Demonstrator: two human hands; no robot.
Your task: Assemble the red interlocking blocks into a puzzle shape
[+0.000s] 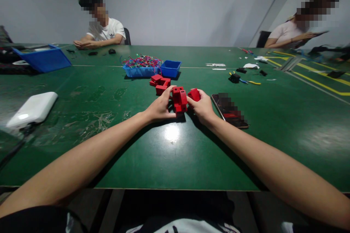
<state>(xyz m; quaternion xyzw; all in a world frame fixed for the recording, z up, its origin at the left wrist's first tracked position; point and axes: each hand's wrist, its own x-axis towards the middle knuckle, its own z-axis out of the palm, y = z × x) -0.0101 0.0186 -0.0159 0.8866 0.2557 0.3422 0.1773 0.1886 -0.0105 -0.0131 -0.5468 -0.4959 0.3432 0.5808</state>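
Note:
My left hand [161, 107] grips a red block-shaped part [179, 99] with small holes in its faces, held upright just above the green table [153, 167]. A smaller red piece [194, 95] sits between the thumb and fingers of my right hand [201, 107]. The two red pieces are close together, with a narrow gap between them. Just beyond my left hand, several more red parts [162, 89] lie in a loose cluster. A dark phone [228, 111] rests to the right of my right hand.
Behind the red parts stand a blue bin of coloured wires [140, 72] and a smaller blue bin [171, 68]. A white device with a cable [34, 108] lies at left. Pliers [244, 80] lie at right. Two people [108, 31] sit across the table.

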